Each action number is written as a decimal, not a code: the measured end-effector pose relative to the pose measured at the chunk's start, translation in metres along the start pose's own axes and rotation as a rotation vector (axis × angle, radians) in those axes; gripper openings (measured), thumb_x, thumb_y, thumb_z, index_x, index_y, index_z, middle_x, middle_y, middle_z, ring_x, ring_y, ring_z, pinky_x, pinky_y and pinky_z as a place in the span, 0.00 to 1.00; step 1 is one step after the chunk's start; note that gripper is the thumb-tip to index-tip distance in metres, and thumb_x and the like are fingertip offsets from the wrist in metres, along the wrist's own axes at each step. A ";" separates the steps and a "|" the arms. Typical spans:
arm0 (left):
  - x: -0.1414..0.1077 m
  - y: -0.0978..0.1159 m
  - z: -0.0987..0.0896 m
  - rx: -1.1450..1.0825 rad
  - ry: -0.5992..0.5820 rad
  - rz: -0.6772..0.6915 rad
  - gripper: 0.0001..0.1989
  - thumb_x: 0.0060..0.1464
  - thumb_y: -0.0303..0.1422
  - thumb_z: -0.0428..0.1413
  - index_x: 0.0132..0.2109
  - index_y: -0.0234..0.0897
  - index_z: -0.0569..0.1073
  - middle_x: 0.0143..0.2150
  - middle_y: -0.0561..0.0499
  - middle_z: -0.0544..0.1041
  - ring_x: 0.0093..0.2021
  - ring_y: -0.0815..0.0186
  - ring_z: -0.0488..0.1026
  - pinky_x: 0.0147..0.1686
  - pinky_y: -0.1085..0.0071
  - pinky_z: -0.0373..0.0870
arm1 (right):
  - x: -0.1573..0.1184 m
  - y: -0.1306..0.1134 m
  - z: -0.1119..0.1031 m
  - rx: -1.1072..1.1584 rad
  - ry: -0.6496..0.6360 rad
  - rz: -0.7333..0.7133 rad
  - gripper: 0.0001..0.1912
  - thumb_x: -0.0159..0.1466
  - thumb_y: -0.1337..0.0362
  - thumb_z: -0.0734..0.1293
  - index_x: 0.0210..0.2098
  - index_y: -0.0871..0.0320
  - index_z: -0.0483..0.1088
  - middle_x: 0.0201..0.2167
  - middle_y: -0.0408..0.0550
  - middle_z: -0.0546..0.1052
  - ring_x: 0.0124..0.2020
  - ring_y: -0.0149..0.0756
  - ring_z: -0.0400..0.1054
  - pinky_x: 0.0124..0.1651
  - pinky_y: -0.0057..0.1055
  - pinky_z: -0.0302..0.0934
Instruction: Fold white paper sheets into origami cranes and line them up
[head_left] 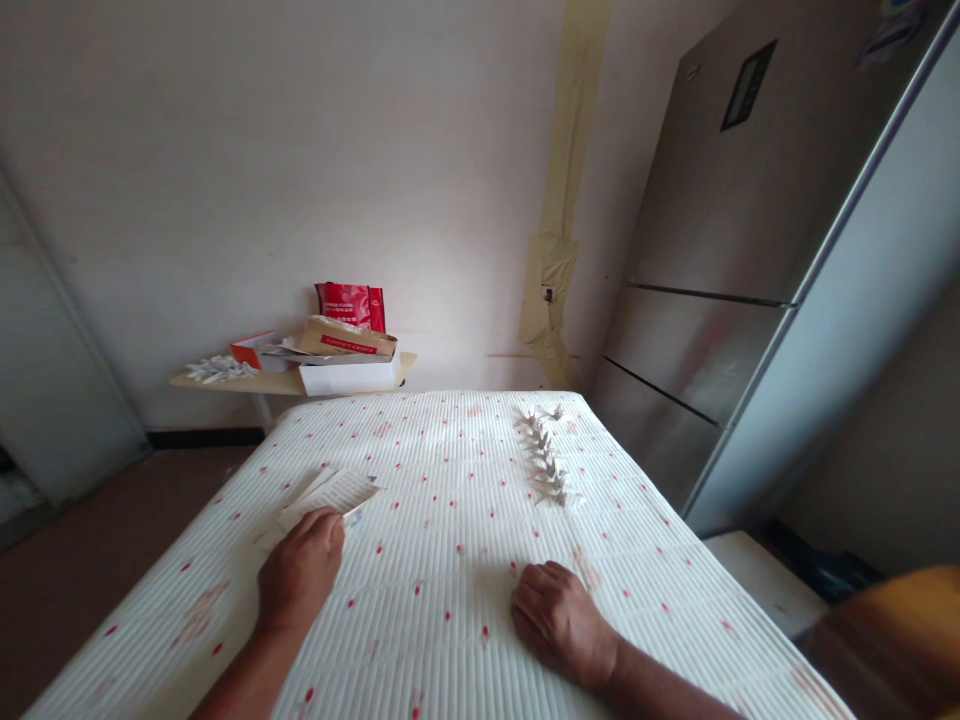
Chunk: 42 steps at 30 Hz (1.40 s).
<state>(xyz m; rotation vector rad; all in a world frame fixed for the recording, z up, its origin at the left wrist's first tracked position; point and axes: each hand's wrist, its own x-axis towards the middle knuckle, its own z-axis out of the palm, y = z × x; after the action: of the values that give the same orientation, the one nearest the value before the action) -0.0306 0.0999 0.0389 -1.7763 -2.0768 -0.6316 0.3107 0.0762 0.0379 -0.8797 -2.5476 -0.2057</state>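
My left hand (304,562) is closed at the near edge of a small stack of printed paper sheets (339,491) on the left of the table. Its fingertips are hidden behind the knuckles, but they appear to pinch the paper's edge. Loosely fisted, my right hand (561,622) rests on the striped tablecloth (420,560) at the right, and nothing shows in it. Beyond it, several folded paper pieces with pointed tips (546,455) stand in a row running away from me, apart from both hands.
Behind the table, a small side table (277,383) holds a white box (349,377), a red bag (352,304), and a pile of white pieces (221,369). A grey refrigerator (697,260) stands close on the right. Part of an orange-yellow object (900,630) shows at lower right.
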 end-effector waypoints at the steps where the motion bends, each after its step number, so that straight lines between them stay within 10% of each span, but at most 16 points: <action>1: 0.000 0.000 0.000 -0.003 -0.004 -0.006 0.16 0.58 0.33 0.40 0.36 0.36 0.73 0.41 0.48 0.76 0.35 0.64 0.72 0.32 0.72 0.64 | 0.000 0.000 0.001 -0.004 0.003 0.001 0.12 0.62 0.70 0.56 0.23 0.58 0.61 0.23 0.43 0.65 0.24 0.30 0.55 0.30 0.30 0.48; 42: 0.003 -0.015 0.019 -0.235 0.277 0.100 0.14 0.53 0.35 0.43 0.31 0.38 0.72 0.32 0.48 0.77 0.33 0.64 0.73 0.34 0.72 0.67 | -0.001 -0.001 0.000 0.007 -0.051 0.035 0.10 0.61 0.70 0.57 0.24 0.58 0.60 0.24 0.43 0.66 0.25 0.30 0.55 0.31 0.30 0.48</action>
<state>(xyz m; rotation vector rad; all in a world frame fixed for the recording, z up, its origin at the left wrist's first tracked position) -0.0451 0.1112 0.0228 -1.7824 -1.7779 -1.0631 0.3110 0.0754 0.0371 -0.9369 -2.5760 -0.1651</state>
